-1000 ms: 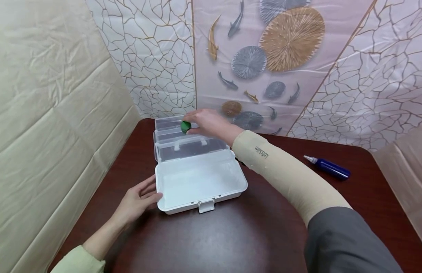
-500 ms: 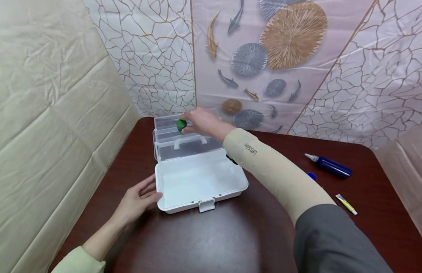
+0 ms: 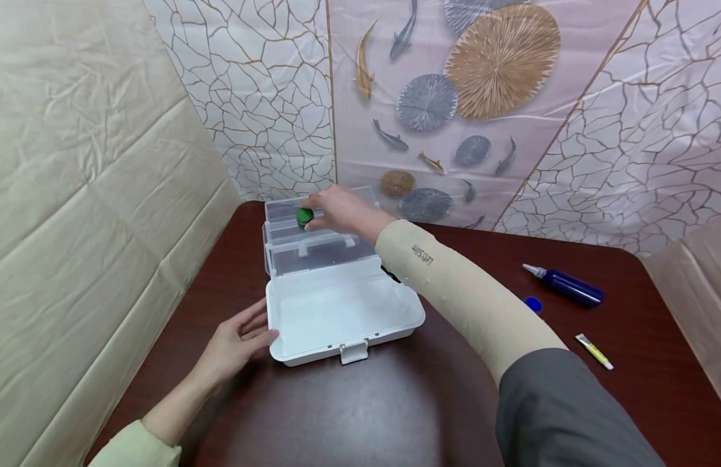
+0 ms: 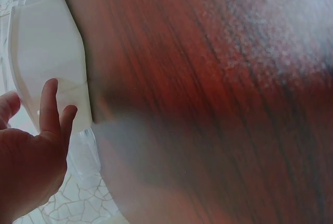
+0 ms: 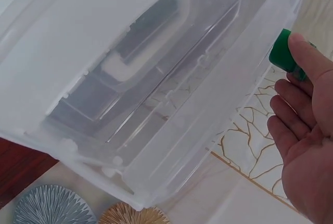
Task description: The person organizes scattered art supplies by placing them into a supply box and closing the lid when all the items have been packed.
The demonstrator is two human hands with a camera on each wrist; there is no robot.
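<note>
A white plastic box [image 3: 344, 301] with clear, tiered trays [image 3: 314, 253] folded out at its back stands on the dark wooden table. My right hand [image 3: 341, 209] is over the rearmost clear tray, pinching a small green cylinder [image 3: 305, 216] between thumb and fingers. The right wrist view shows the cylinder [image 5: 282, 52] beside the clear tray wall, partly covered by the thumb; the other fingers curl loosely. At the box's left side, my left hand [image 3: 235, 344] holds its edge, thumb on the rim. In the left wrist view its fingers [image 4: 50, 104] lie against the outer wall.
To the right lie a dark blue bottle [image 3: 570, 287] with a white nozzle, a small blue cap [image 3: 533, 303] and a yellow tube [image 3: 594, 351]. A patterned cloth hangs behind the table, and a cream cloth [image 3: 92, 227] stands on the left.
My right hand has shifted left over the clear trays with the green cylinder. The blue cap and yellow tube have come into view beside the arm. The left hand stays at the box.
</note>
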